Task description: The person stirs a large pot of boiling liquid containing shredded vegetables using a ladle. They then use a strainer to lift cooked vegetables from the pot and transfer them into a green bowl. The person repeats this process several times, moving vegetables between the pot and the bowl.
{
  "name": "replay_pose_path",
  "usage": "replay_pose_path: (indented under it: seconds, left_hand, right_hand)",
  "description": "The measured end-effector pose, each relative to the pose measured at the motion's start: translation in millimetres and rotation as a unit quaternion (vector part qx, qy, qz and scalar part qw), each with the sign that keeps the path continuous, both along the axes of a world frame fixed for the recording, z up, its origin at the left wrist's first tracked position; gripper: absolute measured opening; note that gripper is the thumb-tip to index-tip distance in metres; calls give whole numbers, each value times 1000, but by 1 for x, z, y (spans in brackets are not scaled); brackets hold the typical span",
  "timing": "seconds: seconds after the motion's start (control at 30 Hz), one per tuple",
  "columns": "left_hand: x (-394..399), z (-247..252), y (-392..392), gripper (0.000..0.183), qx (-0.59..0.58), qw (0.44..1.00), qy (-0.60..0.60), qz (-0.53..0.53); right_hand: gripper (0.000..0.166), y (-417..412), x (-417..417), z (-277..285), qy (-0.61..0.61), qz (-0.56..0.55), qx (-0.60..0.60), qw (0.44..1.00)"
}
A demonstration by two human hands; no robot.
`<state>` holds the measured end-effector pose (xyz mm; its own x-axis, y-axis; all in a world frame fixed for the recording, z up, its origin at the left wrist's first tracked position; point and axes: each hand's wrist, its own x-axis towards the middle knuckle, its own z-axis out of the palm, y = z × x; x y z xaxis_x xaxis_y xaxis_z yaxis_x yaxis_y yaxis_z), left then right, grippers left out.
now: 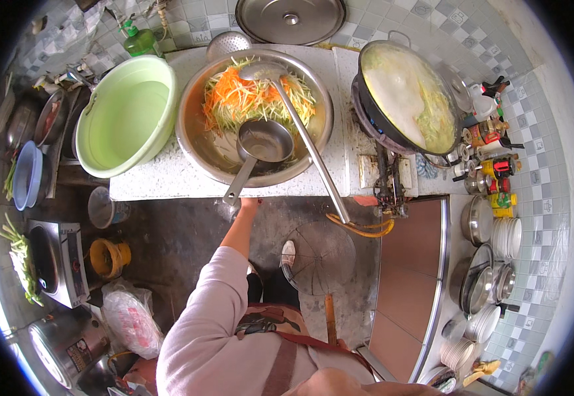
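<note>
My left forearm reaches to the counter's front edge; only a little of my left hand shows there, its fingers hidden. Low in the view, a sliver of my right hand is at the wooden handle of a large round wire strainer, which hangs over the floor. On the counter stands a wide steel basin of shredded carrot and pale green vegetable shreds. A long-handled ladle and a steel water scoop rest in it. To the right, a wok holds foaming liquid and pale shreds over a lit burner.
A pale green plastic tub of water stands left of the basin. A perforated skimmer and a pot lid are behind. Seasoning bottles and stacked plates line the right. An induction cooker sits at left.
</note>
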<state>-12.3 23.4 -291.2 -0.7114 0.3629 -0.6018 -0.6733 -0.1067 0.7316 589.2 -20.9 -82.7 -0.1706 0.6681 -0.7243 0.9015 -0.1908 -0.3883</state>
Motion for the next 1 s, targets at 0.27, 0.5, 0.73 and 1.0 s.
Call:
replay_pose_path:
  seconds: [0.27, 0.5, 0.73, 1.0]
  left_hand:
    - [-5, -64, 9, 36, -113, 988, 106, -19]
    - [-7, -99, -6, 50, -316, 859, 365, -169]
    - [20, 13, -10, 46, -317, 801, 461, -214]
    - [102, 9, -180, 42, -421, 741, 369, -371]
  right_hand:
    - [27, -4, -14, 17, 38, -95, -48, 994]
    - [30, 8, -38, 46, 93, -158, -54, 982]
    - [30, -3, -52, 34, 71, -180, -10, 981]
    - [29, 27, -82, 39, 110, -154, -4, 982]
